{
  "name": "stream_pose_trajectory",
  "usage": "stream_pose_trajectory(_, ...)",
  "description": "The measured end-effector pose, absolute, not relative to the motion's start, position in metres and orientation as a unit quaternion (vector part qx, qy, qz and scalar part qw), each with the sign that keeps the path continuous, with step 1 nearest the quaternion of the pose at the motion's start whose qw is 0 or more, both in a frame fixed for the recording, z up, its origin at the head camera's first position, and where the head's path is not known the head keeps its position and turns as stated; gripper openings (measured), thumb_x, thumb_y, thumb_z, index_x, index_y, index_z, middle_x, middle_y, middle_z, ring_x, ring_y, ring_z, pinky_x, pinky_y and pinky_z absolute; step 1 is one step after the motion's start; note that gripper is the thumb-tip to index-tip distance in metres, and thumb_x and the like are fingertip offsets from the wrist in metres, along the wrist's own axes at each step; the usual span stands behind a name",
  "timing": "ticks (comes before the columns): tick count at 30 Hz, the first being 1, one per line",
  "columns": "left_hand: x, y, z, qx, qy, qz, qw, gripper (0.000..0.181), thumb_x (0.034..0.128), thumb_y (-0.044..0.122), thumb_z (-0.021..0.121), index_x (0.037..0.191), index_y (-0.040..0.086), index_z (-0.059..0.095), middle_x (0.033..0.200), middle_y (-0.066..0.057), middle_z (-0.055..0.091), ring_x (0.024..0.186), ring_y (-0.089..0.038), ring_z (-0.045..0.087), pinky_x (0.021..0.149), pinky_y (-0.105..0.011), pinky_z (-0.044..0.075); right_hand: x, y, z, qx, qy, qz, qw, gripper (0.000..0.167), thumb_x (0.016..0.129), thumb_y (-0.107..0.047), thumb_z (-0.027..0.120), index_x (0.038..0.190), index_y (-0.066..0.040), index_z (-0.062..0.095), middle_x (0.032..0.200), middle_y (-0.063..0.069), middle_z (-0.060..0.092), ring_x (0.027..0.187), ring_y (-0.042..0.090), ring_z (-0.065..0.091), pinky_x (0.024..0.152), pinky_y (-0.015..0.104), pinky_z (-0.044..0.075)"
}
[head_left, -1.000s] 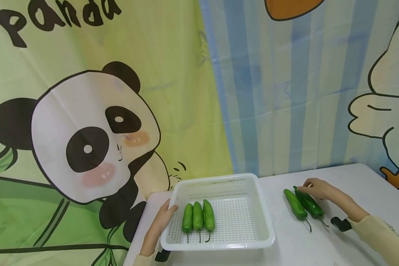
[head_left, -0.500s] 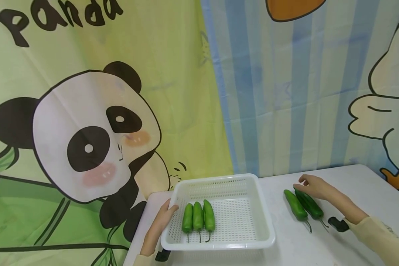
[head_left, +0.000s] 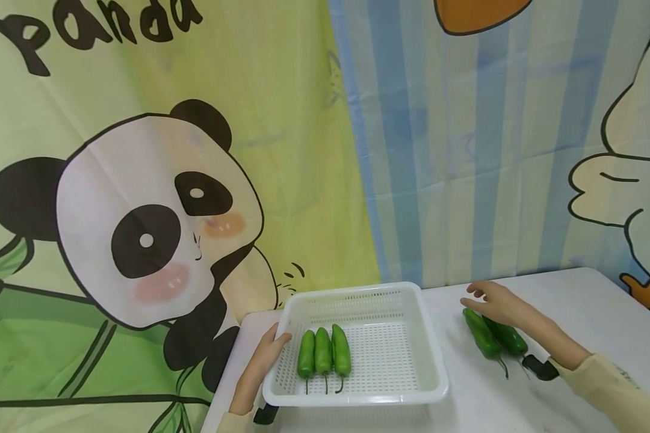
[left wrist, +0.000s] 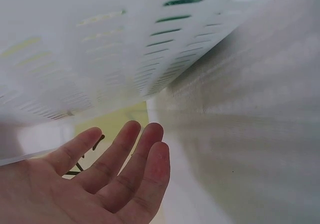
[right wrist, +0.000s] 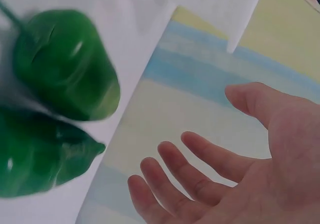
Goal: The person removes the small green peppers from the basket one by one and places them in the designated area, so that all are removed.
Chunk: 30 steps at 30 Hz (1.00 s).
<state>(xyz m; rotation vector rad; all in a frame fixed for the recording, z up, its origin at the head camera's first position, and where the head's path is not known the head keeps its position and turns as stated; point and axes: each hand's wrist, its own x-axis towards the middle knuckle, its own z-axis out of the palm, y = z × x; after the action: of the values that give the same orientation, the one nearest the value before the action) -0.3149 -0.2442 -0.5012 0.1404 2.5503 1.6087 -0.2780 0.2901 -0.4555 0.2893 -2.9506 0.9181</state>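
Observation:
Two green chili peppers lie side by side on the white table: the left one is mostly in sight, the other partly behind my right hand. That hand hovers over their far tips, fingers spread and loosely bent around nothing. In the right wrist view the fingers are apart from both peppers. My left hand rests at the left rim of a white perforated basket, thumb by the rim. The left wrist view shows its relaxed fingers beneath the basket wall. Three green peppers lie inside the basket.
The white table meets a hanging cloth backdrop with a panda print and blue stripes along its back edge. Inside the basket, the right part of the perforated floor is bare.
My right hand has risen off the right pepper's tip and moved left, over the left pepper's tip. My left hand, the basket and the peppers stay where they were.

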Motion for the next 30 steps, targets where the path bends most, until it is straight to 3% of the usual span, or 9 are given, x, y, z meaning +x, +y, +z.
stream_pose_trajectory(11,-0.320,-0.246,-0.507,0.052,0.842,0.534,0.064,0.053,0.1054,0.025,0.045,0.154,0.005,0.034,0.136,-0.032,0.057,0.098,-0.034,0.073,0.070,-0.042,0.065,-0.273,0.262,-0.440,0.114,-0.932,0.345,0.009,0.054,0.099,-0.039,0.062,0.128,0.005,0.058,0.122,0.025,0.064,0.110,0.042,0.062,0.087,0.052,0.059)
stream_pose_trajectory(17,-0.317,-0.246,-0.507,0.049,0.841,0.535,0.058,0.054,0.1050,0.024,0.046,0.154,0.005,0.035,0.134,-0.032,0.058,0.097,-0.034,0.073,0.071,-0.042,0.065,-0.279,0.250,-0.435,0.119,-0.899,0.419,-0.050,0.053,0.100,-0.041,0.059,0.135,-0.002,0.057,0.131,0.020,0.061,0.117,0.037,0.061,0.088,0.046,0.061)
stream_pose_trajectory(23,-0.318,-0.247,-0.508,0.056,0.839,0.537,0.061,0.053,0.1057,0.023,0.045,0.155,0.005,0.034,0.134,-0.032,0.058,0.099,-0.033,0.073,0.074,-0.041,0.065,-0.284,0.243,-0.427,0.125,-0.846,0.503,-0.122,0.059,0.102,-0.043,0.055,0.145,-0.003,0.047,0.145,0.023,0.051,0.126,0.036,0.058,0.097,0.048,0.058)
stream_pose_trajectory(30,-0.319,-0.247,-0.508,0.058,0.842,0.534,0.061,0.052,0.1061,0.022,0.044,0.154,0.005,0.034,0.135,-0.033,0.057,0.099,-0.034,0.073,0.073,-0.042,0.065,-0.286,0.227,-0.419,0.155,-0.835,0.512,-0.130,0.058,0.103,-0.039,0.054,0.145,0.000,0.045,0.144,0.024,0.051,0.126,0.040,0.056,0.098,0.052,0.056)
